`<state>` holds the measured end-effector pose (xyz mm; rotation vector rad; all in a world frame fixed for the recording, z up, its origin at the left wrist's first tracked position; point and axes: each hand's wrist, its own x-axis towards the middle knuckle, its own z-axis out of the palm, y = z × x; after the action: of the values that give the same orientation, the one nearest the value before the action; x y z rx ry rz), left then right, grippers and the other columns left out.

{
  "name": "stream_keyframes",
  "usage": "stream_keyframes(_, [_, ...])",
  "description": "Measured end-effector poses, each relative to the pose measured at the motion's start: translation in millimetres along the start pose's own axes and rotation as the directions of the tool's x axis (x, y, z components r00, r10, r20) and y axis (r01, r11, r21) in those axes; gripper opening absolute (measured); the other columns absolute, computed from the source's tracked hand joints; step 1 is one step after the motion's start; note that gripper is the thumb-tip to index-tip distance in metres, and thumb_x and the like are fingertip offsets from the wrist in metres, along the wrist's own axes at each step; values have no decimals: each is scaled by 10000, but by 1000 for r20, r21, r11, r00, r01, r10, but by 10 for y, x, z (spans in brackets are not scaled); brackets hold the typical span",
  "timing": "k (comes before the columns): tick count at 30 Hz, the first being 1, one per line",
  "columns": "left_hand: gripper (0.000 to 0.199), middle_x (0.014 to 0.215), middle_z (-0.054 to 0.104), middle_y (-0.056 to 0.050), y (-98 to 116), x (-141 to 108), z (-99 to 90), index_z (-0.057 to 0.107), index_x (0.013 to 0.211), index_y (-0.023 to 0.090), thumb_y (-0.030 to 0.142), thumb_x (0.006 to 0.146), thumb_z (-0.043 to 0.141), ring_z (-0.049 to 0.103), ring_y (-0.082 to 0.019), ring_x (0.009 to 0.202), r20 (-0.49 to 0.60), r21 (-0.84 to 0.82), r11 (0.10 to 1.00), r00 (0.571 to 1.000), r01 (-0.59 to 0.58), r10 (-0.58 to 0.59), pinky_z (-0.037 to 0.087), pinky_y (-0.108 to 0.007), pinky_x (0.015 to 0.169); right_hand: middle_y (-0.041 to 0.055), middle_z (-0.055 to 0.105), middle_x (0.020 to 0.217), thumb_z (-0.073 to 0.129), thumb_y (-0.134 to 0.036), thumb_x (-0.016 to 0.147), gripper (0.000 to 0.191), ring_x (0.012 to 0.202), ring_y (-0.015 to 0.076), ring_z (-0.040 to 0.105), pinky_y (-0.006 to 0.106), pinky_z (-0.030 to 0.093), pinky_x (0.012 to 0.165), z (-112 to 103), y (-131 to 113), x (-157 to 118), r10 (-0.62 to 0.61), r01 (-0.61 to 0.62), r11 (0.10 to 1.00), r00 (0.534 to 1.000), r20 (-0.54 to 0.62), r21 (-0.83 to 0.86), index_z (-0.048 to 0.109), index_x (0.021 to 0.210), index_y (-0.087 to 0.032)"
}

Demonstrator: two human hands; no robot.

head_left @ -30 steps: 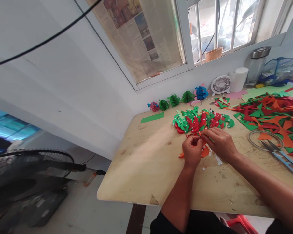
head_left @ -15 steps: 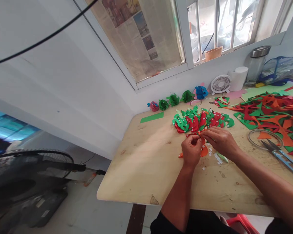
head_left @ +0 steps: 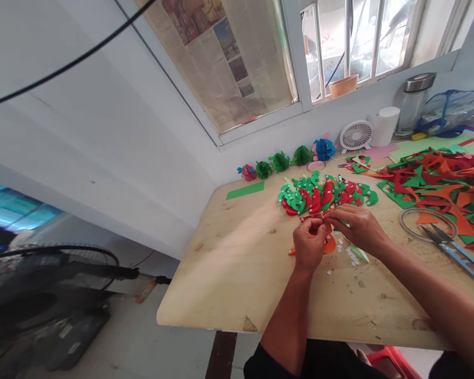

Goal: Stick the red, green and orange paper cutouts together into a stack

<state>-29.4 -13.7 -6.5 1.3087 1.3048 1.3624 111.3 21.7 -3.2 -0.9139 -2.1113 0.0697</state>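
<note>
My left hand [head_left: 310, 243] is closed in a pinch on a small orange and green paper piece [head_left: 321, 216]. Close against it, my right hand [head_left: 353, 223] also pinches at that piece, its fingertips nearly meeting the left ones. Below the left fingers an orange paper cutout [head_left: 330, 245] lies on the table, partly covered by the hand. Just beyond both hands spreads a pile of red and green paper cutouts [head_left: 316, 196] dotted with small white squares. Loose white squares [head_left: 353, 257] and a pale green paper sliver [head_left: 359, 252] lie under the right hand.
Scissors [head_left: 454, 252] and a ring of tape [head_left: 428, 225] lie at the right, before a heap of paper scraps [head_left: 450, 189]. Folded paper figures [head_left: 280, 161], a small white fan [head_left: 356, 136] and a glass bottle [head_left: 414, 105] line the wall. A green strip [head_left: 245, 190] lies at the left.
Both hands stay almost in place, still pinching the paper piece. The camera view has shifted very slightly.
</note>
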Motion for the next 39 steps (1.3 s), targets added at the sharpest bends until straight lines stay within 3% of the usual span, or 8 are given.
stream_keyframes(8, [130, 602, 595, 3, -19, -6, -1, 638, 755, 140, 239, 746, 556, 527, -90, 515, 15, 63, 998, 1000, -23, 23, 438, -202, 530, 51, 667, 720, 494, -227, 866, 191, 677, 165, 582, 276, 408, 639, 15, -36, -5, -24, 23, 995, 1000, -9, -99, 632, 742, -179])
stream_keyframes(13, [139, 592, 581, 7, -25, -3, 7, 636, 767, 135, 247, 755, 555, 510, -83, 507, 23, 66, 997, 999, -44, 43, 424, -195, 515, 41, 646, 671, 513, -198, 831, 160, 640, 165, 571, 278, 400, 616, 32, -62, -12, 19, -25, 992, 999, -45, -123, 614, 709, -178])
stream_keyframes(19, [125, 612, 595, 0, -56, 8, 9, 635, 755, 128, 240, 723, 589, 520, -84, 540, 16, -52, 999, 1000, -5, 6, 424, -192, 534, 46, 670, 704, 520, -216, 794, 130, 624, 154, 600, 259, 434, 595, 49, -55, -8, 214, -213, 977, 972, -92, 28, 610, 706, -183])
stream_keyframes(24, [187, 615, 589, -1, -131, 43, 29, 633, 746, 122, 293, 668, 639, 495, -76, 520, -5, -224, 969, 994, 107, -111, 406, -190, 506, 16, 669, 665, 519, -257, 781, 126, 551, 140, 588, 248, 436, 531, 20, -50, 3, 440, -430, 893, 896, -60, 134, 623, 747, -195])
stream_keyframes(27, [232, 620, 599, -10, -165, 70, 33, 640, 740, 118, 315, 621, 672, 513, -84, 537, -28, -271, 950, 985, 157, -171, 413, -197, 521, 16, 666, 687, 507, -253, 776, 127, 590, 154, 599, 260, 446, 545, 5, -9, 3, 488, -476, 870, 868, -93, 126, 623, 790, -201])
stream_keyframes(32, [229, 599, 597, -2, -176, 97, 22, 648, 712, 119, 306, 587, 693, 504, -75, 520, -56, -292, 937, 975, 190, -215, 412, -195, 523, 24, 674, 726, 481, -210, 748, 136, 647, 180, 612, 290, 445, 585, -48, 73, 2, 526, -530, 848, 834, -170, 22, 617, 746, -214])
stream_keyframes(36, [230, 575, 588, 7, -159, 101, 11, 654, 723, 119, 302, 589, 694, 497, -68, 503, -70, -306, 931, 971, 199, -231, 413, -191, 520, 29, 665, 698, 477, -221, 737, 142, 627, 197, 583, 291, 379, 520, -119, 136, 8, 549, -580, 798, 812, -197, -166, 616, 707, -222])
stream_keyframes(39, [241, 569, 585, 4, -146, 103, 5, 655, 736, 112, 302, 592, 693, 495, -67, 495, -85, -306, 931, 969, 198, -233, 408, -186, 506, 41, 660, 712, 475, -211, 725, 151, 681, 216, 581, 290, 332, 502, -149, 220, -5, 513, -559, 766, 829, -223, -318, 614, 667, -220])
